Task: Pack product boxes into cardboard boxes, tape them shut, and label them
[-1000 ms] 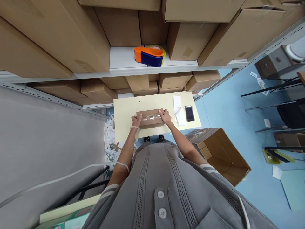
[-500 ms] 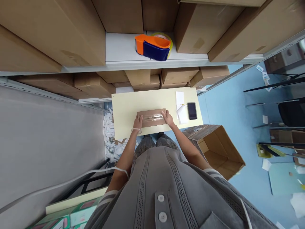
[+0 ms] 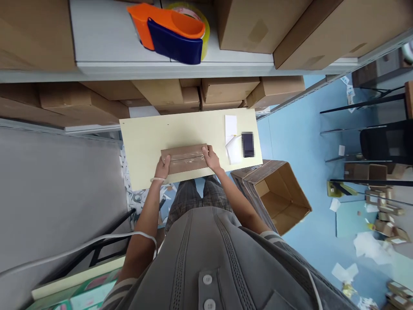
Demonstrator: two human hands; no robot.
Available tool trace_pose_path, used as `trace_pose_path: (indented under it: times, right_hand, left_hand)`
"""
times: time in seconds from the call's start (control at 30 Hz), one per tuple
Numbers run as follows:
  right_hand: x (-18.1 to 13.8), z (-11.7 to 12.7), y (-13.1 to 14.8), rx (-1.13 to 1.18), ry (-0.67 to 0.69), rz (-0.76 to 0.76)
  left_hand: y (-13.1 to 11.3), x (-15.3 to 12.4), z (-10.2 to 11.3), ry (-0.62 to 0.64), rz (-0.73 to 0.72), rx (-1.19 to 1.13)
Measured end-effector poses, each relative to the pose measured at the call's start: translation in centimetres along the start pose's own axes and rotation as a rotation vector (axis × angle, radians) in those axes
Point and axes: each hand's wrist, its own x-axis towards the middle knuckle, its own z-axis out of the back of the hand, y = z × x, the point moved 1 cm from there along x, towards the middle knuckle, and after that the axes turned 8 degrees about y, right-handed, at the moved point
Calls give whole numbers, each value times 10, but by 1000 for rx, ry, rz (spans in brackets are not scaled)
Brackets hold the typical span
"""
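A long flat cardboard box (image 3: 186, 162) with shiny clear tape along its top is between my two hands, over the cream tabletop (image 3: 148, 133). My left hand (image 3: 163, 167) grips its left end, the thumb resting on top. At the opposite end my right hand (image 3: 211, 158) clasps the right edge, thumb on top too. The fingers beneath the box are hidden. Whether the box rests on the tabletop or is slightly raised, I cannot tell. To the right of it lie white papers (image 3: 235, 148) and a dark, blurred-out flat object (image 3: 248, 144).
An orange and blue tape dispenser (image 3: 174, 36) sits on the shelf (image 3: 106, 69) above, among brown boxes. More cartons (image 3: 230, 91) stand on the level below. An open cardboard carton (image 3: 280, 198) is on the floor at right. A white cable (image 3: 80, 243) runs beside my left arm.
The camera view has shifted, so the shelf and dispenser look nearer and the tabletop lies further left in view. Both hands keep their hold on the box's ends.
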Motion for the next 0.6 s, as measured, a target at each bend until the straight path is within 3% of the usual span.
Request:
trace_pose_path:
  times: [0.07, 0.13, 0.23, 0.33, 0.5, 0.6]
  right_hand:
    - [3, 14, -10, 9, -29, 24]
    - [7, 35, -28, -15, -144, 7]
    - [15, 73, -65, -131, -350, -112]
    - [25, 104, -101, -229, -443, -212]
    - [41, 125, -131, -10, -304, -302]
    - [36, 130, -136, 317, -233, -315]
  left_hand:
    - [0, 1, -1, -56, 36, 17]
    - [-1, 1, -2, -120, 85, 36]
    - [-2, 0, -4, -206, 153, 74]
    - [-5, -3, -7, -276, 233, 153]
    - [-33, -18, -16, -465, 266, 343]
    - [-70, -39, -29, -653, 48, 400]
